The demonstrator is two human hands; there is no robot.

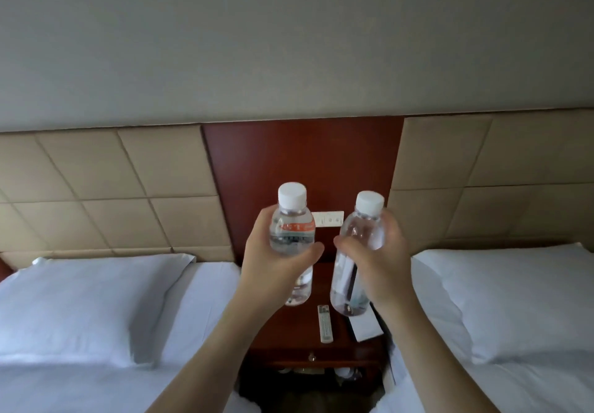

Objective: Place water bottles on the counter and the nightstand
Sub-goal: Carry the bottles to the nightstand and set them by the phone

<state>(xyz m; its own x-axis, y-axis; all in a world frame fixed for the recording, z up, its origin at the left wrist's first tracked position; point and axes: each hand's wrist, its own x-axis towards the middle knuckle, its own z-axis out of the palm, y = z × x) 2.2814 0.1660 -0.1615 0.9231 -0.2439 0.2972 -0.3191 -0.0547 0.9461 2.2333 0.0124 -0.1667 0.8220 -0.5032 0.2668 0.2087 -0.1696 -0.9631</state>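
I hold two clear water bottles with white caps, both upright in the air above the dark red wooden nightstand (289,335). My left hand (276,268) grips the left bottle (292,232), which has an orange-banded label. My right hand (376,268) grips the right bottle (360,242), tilted slightly to the right, its label turned away. The two bottles are side by side, a small gap between them. Neither touches the nightstand top.
A white remote (325,324) and a white paper card (366,327) lie on the nightstand. A white switch plate (328,219) sits on the wooden wall panel behind. Beds with white pillows flank the nightstand, left (90,297) and right (501,297).
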